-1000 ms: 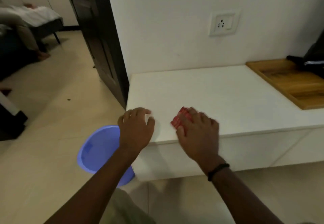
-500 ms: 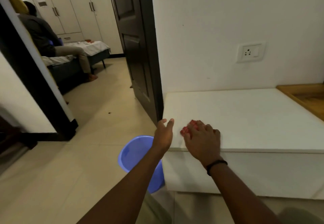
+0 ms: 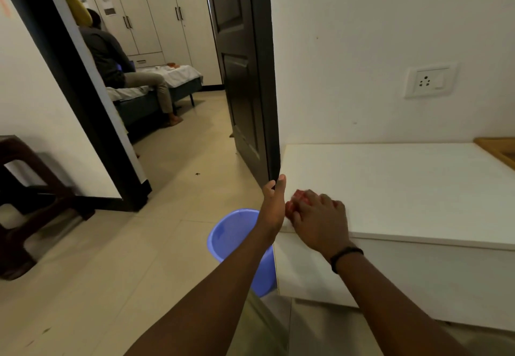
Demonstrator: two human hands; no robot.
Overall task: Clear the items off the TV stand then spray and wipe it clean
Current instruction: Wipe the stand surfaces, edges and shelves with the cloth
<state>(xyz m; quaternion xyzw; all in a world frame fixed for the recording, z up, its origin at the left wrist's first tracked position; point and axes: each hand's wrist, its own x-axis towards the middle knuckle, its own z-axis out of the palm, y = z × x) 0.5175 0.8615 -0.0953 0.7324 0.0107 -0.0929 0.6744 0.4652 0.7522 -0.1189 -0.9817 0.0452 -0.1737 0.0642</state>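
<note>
At the near left corner of the white TV stand (image 3: pixel 404 188), the right hand (image 3: pixel 317 219) is pressing a bunched red cloth (image 3: pixel 298 197), mostly hidden under curled fingers. Just left, the left hand (image 3: pixel 274 207) is standing edge-on, fingers straight, against the stand's end, blue bucket (image 3: pixel 231 235) directly below.

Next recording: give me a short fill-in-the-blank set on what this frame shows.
1. The right hand presses a ___ cloth onto the TV stand.
2. The bucket on the floor beside the stand is ___.
3. The left hand, at the stand's edge, holds ___.

Missing words: red; blue; nothing.
</note>
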